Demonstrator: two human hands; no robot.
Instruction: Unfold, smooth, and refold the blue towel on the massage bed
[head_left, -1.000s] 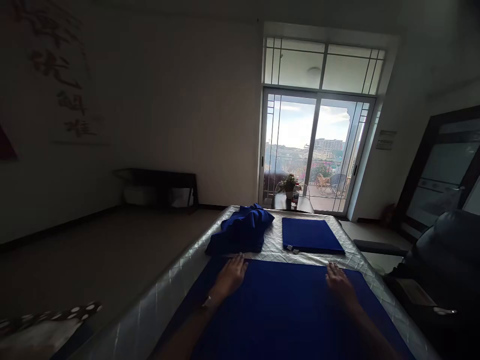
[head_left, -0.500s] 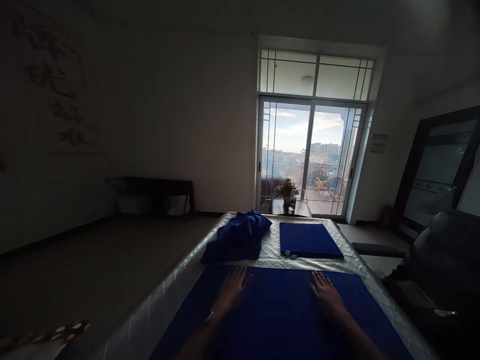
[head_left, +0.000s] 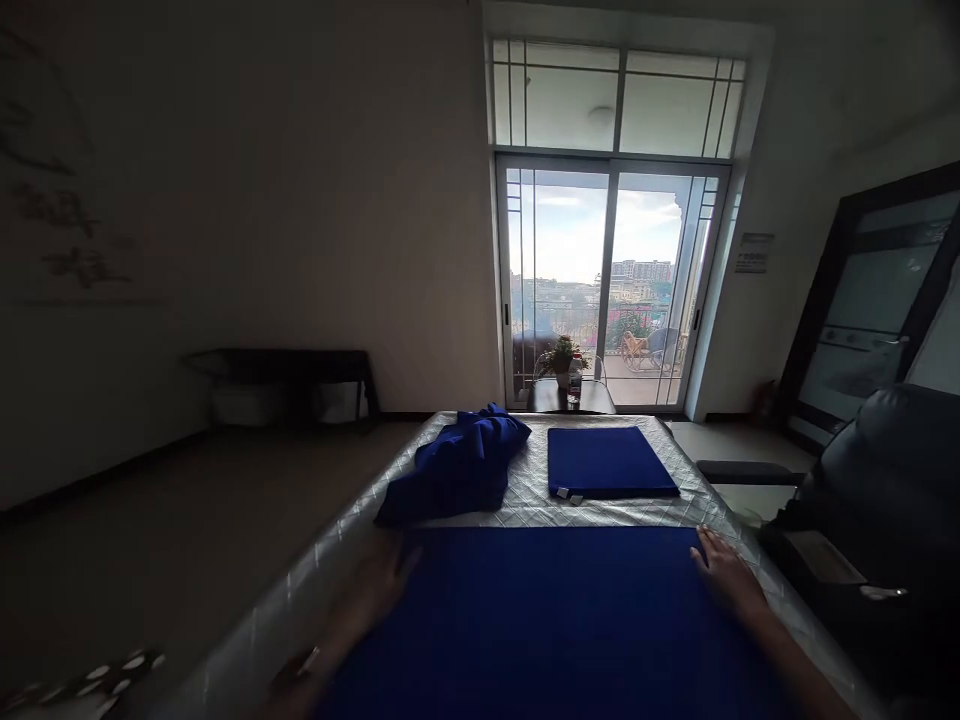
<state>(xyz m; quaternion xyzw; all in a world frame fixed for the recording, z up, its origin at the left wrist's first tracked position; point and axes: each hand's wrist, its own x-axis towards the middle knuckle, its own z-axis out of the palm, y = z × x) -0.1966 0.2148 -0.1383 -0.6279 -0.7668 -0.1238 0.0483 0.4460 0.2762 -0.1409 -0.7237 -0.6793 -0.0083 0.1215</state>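
A blue cloth (head_left: 555, 620) lies spread flat on the silvery quilted cover of the table (head_left: 622, 513). At its far left corner is my left hand (head_left: 375, 585), somewhat blurred, thumb apart from the fingers, holding nothing. Across from it, my right hand (head_left: 727, 575) rests with outstretched fingers at the cloth's far right corner. Beyond the spread cloth sit a crumpled blue cloth (head_left: 461, 460) on the left and a neatly folded blue cloth (head_left: 611, 462) with small white tags on the right.
A dark armchair (head_left: 877, 500) stands close to the table's right side. Past the far end is a small table (head_left: 540, 398) bearing a potted plant (head_left: 564, 357) and a bottle (head_left: 574, 382). Behind them are sliding glass doors (head_left: 611, 280). A low dark bench (head_left: 292, 370) lines the left wall.
My hands have moved apart along the spread cloth's far edge, from its middle out to the two corners. The camera view has tilted down slightly.
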